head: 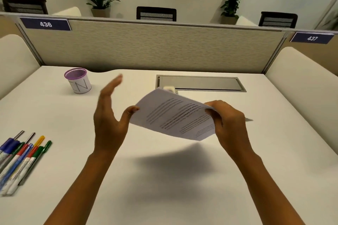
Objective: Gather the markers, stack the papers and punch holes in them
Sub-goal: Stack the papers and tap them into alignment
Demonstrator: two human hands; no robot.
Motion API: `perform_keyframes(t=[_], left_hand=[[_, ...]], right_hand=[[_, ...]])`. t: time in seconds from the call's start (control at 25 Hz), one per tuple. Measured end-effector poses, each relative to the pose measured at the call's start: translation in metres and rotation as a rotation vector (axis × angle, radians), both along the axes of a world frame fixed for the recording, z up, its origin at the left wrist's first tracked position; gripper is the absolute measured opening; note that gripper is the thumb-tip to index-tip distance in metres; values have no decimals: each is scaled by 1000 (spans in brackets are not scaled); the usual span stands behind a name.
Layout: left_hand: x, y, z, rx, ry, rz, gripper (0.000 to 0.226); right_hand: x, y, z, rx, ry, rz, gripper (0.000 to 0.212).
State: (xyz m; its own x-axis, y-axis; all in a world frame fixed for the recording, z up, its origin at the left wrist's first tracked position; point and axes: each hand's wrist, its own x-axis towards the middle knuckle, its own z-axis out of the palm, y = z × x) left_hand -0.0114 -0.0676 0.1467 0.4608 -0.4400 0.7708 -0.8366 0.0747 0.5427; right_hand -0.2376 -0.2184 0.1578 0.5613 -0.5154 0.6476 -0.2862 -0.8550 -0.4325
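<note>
the papers [173,117] hang above the table [164,188], pinched at one end by the right hand [230,124]; the left hand [109,115] is spread, thumb just at their edge. with so lopsided a grip, sheets could slide apart or drop crooked.

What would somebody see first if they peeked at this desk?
The printed papers, held up over the middle of the white desk: the right hand grips their right edge, the left hand is open at their left edge. Then the coloured markers bunched at the desk's left edge.
</note>
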Motion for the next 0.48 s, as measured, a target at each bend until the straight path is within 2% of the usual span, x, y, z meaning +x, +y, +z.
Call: perform_keyframes(t=[0.12, 0.24, 0.36, 0.48], left_hand=[[-7, 0, -1, 101, -41, -109, 35], [-12, 1, -11, 100, -25, -63, 18], [-8, 6, -18, 49, 160, -25, 15], [-1, 13, -24, -11, 371, -20, 11]], right_hand=[[8, 3, 11, -132, 110, 61, 31], [9, -1, 15, -169, 193, 99, 26], [-5, -20, 13, -133, 226, 127, 11], [-31, -42, 1, 81, 157, 68, 8]])
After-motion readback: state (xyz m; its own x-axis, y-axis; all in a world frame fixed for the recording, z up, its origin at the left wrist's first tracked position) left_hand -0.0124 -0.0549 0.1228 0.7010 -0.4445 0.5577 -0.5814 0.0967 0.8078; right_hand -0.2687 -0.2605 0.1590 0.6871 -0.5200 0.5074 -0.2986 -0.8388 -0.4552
